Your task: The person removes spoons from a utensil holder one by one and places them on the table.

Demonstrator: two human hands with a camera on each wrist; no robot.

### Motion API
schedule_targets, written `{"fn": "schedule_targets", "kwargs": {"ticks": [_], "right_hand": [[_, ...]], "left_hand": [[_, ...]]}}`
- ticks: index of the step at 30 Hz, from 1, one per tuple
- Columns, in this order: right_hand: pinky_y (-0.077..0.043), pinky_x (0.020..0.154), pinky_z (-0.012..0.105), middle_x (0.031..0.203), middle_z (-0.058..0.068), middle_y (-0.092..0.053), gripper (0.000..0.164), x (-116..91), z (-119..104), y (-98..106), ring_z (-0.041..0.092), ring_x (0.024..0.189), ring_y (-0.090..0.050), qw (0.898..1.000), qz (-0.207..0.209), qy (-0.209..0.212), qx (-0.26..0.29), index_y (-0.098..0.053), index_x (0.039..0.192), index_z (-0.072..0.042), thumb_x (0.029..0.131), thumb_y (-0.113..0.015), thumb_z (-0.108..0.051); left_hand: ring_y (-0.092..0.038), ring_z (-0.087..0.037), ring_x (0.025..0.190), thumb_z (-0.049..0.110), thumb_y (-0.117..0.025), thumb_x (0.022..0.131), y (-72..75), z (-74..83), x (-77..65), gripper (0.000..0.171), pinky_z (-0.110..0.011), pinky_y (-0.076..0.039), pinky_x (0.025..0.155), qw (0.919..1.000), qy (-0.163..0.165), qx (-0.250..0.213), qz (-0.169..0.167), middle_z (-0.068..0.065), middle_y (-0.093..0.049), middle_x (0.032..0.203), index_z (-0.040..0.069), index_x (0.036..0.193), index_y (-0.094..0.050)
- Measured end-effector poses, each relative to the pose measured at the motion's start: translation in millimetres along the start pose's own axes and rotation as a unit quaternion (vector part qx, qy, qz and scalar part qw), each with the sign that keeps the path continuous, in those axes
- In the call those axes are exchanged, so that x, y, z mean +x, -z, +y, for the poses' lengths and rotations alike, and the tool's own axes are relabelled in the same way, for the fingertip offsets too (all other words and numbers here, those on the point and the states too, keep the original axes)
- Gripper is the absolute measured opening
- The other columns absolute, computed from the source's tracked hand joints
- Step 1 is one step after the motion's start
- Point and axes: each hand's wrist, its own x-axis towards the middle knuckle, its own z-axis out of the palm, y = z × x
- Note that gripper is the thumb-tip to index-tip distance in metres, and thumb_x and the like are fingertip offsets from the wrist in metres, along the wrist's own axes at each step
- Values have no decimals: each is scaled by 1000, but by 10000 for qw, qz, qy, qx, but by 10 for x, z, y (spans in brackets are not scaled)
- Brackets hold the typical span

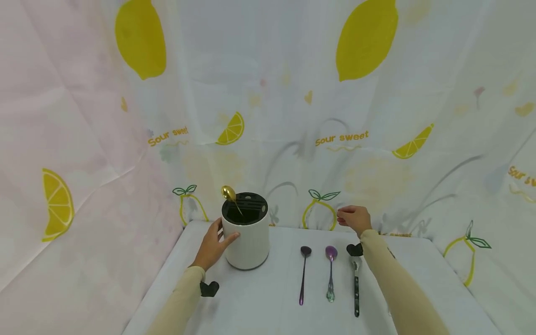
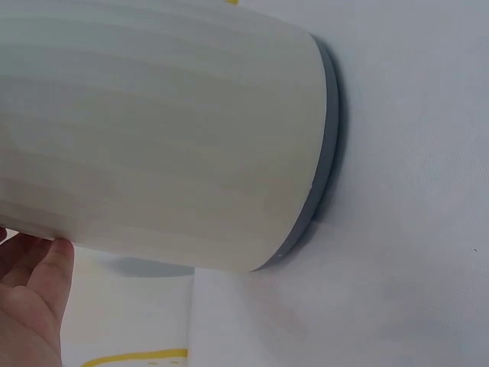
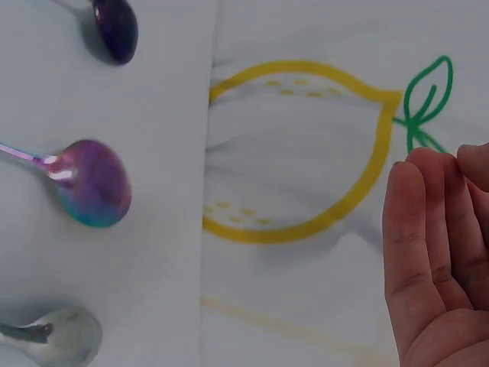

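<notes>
A white utensil holder (image 1: 247, 246) with a black slotted top stands upright at the table's back left. A gold spoon (image 1: 228, 192) leans in its opening, bowl up. My left hand (image 1: 211, 246) grips the holder's left side, thumb across the front; fingertips meet its wall (image 2: 153, 138) in the left wrist view. Beyond the spoons, near the back edge, my right hand (image 1: 354, 218) is raised with nothing in it, thumb close to the fingertips. Below it lie a dark spoon (image 1: 305, 251), a purple iridescent spoon (image 1: 331, 252) and a silver spoon with a black spotted handle (image 1: 357, 293).
The table (image 1: 251, 307) has a white cover. Behind it hangs a lemon-printed curtain (image 1: 268, 93). My right sleeve (image 1: 398, 284) crosses over the table's right part and hides some of it. Dark heart-shaped pieces (image 1: 209, 289) sit at both wrists.
</notes>
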Motion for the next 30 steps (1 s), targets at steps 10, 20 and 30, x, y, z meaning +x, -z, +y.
{"fn": "schedule_targets", "kwargs": {"ticks": [10, 20, 30], "right_hand": [[-61, 75, 30, 104, 27, -68, 32, 95, -480, -571, 27, 85, -71, 9973, -567, 209, 425, -62, 116, 15, 92, -66, -5], [-61, 79, 33, 103, 28, -67, 24, 86, -782, -971, 22, 82, -71, 9861, -1288, 515, 915, -65, 110, 12, 90, -67, -2], [-59, 84, 37, 106, 26, -68, 27, 24, -995, -1365, 28, 92, -70, 9681, -1874, 799, 1462, -65, 113, 10, 90, -69, -3]], "left_hand": [[-33, -29, 140, 65, -67, 80, 22, 2, 1, 100, -43, -37, 112, 10000, 5, 15, 69, -10, -32, 153, 9, 152, -25], [-33, -30, 140, 64, -67, 80, 17, -6, -14, 100, -44, -37, 112, 10000, 55, -4, 15, -11, -32, 153, 9, 152, -25], [-33, -30, 140, 65, -67, 79, 4, 6, 1, 101, -44, -36, 112, 9999, 122, -45, -14, -10, -31, 154, 10, 152, -25]]}}
